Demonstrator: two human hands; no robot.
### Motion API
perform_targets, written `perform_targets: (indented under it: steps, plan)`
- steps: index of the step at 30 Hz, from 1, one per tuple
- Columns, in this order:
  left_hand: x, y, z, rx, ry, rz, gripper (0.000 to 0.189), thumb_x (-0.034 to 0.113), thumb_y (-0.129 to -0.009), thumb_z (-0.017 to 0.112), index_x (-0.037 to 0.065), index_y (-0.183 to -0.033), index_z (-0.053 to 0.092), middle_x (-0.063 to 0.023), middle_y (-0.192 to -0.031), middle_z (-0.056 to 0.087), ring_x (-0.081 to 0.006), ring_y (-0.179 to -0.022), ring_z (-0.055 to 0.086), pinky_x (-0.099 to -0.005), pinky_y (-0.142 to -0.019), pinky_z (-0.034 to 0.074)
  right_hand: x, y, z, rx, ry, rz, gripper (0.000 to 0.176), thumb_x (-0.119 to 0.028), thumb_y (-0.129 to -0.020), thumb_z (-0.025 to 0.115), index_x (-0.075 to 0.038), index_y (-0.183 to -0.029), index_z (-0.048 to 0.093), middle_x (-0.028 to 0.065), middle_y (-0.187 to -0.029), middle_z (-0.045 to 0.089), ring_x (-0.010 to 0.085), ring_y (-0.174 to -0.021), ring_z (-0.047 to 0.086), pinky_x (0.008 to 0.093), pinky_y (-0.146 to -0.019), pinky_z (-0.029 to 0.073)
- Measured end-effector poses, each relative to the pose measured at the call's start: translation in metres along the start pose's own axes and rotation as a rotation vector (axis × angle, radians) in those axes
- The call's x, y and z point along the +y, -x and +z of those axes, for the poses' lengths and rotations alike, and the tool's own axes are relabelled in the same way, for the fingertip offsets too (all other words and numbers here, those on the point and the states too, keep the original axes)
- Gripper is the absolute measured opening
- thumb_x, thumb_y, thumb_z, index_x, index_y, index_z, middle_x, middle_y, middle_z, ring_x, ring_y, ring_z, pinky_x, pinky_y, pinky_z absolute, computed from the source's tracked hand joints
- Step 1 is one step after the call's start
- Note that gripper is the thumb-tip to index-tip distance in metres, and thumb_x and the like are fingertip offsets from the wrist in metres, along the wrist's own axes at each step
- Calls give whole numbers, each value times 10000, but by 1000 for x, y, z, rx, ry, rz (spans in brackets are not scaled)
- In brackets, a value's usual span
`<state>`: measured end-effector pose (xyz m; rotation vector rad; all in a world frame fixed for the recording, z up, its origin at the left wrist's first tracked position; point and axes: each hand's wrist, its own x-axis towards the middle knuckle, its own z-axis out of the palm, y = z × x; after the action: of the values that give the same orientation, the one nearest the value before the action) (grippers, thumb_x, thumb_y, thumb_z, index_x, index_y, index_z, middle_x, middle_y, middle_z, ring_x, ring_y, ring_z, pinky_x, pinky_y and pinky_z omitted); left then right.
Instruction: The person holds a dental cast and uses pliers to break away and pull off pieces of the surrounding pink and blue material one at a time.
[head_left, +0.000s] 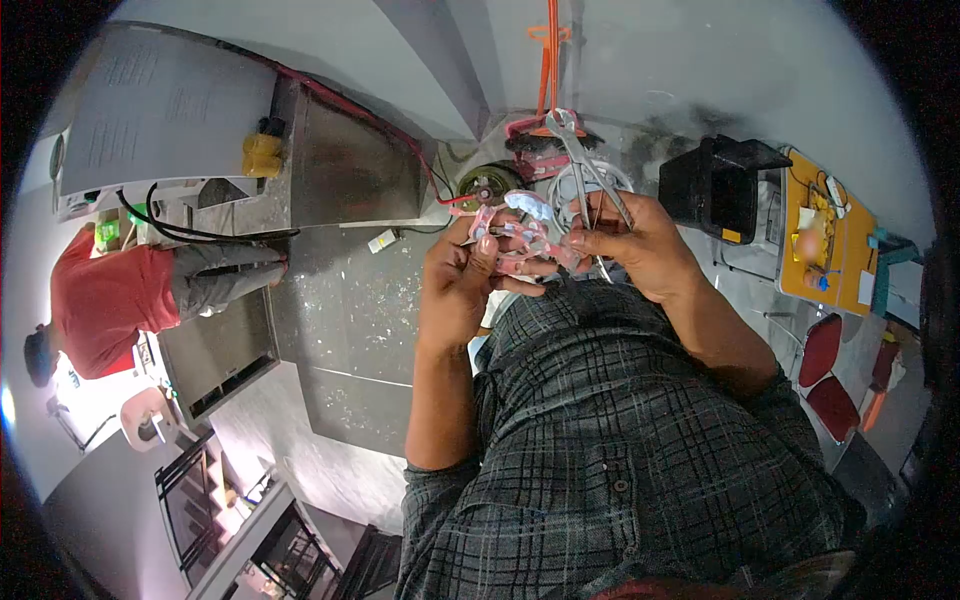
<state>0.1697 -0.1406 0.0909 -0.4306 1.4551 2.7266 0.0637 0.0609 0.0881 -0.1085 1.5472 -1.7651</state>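
Close in front of my body, both hands are at an irregular, branching pink piece (510,232) with pale patches. A light-blue, scalloped part (530,205) shows at its upper side. My left hand (458,285) grips the pink piece from the left, thumb on top of it. Metal pliers (572,145) rest in my right hand (645,248), their head pointing up and away and the handles running down through the fingers. The thumb and fingertips of that hand also reach the right end of the pink piece.
Beyond my hands are a dark green round object (486,184) and a pale coiled hose (590,185). A black bin (708,185) and a yellow table (815,240) stand to the right. Left, a person in a red shirt (120,285) stands near a large grey cabinet (165,110).
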Motion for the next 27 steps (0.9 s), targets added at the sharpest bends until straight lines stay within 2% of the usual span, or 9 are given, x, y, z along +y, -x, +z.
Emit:
perform_targets:
  steps: [3,5,8,11,13,14,16,24,27]
  plan:
    - [2,3,2,6,-43,34,303,213,-1038,482,-52,-1179,522,-201,-1016,653,-363,-853,723,-418,-643,641,-5,0,3,2,14,14,301,-6,-861,698,45,-1144,607,103,-944,681,193,-824,678,346,-665,587]
    - [2,5,2,7,-63,50,297,213,-1038,481,-51,-1168,523,-200,-1004,654,-360,-850,723,-418,-638,641,-5,-1,4,4,-11,5,281,17,-825,731,36,-1084,627,103,-918,691,192,-803,686,330,-720,572]
    - [1,6,2,23,-87,65,312,206,-1039,477,-52,-1210,518,-198,-982,662,-347,-815,726,-411,-607,633,-5,-1,5,-5,-26,12,281,25,-816,733,35,-1075,626,108,-901,690,195,-782,685,335,-700,572]
    - [0,5,1,15,-29,65,329,186,-1026,508,-68,-1231,546,-192,-1015,675,-305,-859,720,-379,-667,613,-13,2,8,-22,-49,78,275,20,-819,728,33,-1074,625,112,-880,689,203,-763,685,340,-672,576]
    - [-7,2,1,97,-1,206,348,175,-995,566,-91,-1219,584,-187,-1074,679,-254,-924,697,-348,-764,573,-8,2,4,-73,-78,88,279,1,-844,716,33,-1105,625,106,-908,686,197,-794,681,339,-664,574]
    - [-8,2,2,96,0,207,348,175,-995,566,-91,-1219,584,-187,-1074,679,-254,-924,697,-348,-764,573,-7,1,3,-124,-108,99,284,-18,-869,705,32,-1136,624,99,-936,683,190,-826,677,338,-656,572]
    - [-6,3,8,93,93,223,354,182,-964,616,-105,-1171,616,-180,-1105,677,-224,-977,672,-344,-844,539,-8,2,6,-107,-114,104,271,-14,-855,711,33,-1108,623,110,-911,687,205,-800,686,339,-652,579]
    - [-14,6,8,75,120,271,328,155,-921,661,-108,-1116,637,-174,-1035,695,-237,-909,687,-355,-841,540,-10,7,5,-97,-123,138,254,-6,-851,707,29,-1083,611,119,-921,690,231,-807,699,341,-658,585]
    - [-13,8,11,80,113,278,287,129,-912,665,-108,-1075,654,-168,-1002,702,-232,-880,691,-345,-807,545,-14,10,6,-122,-141,97,303,-10,-869,692,44,-1152,599,84,-909,657,190,-786,671,308,-634,576]
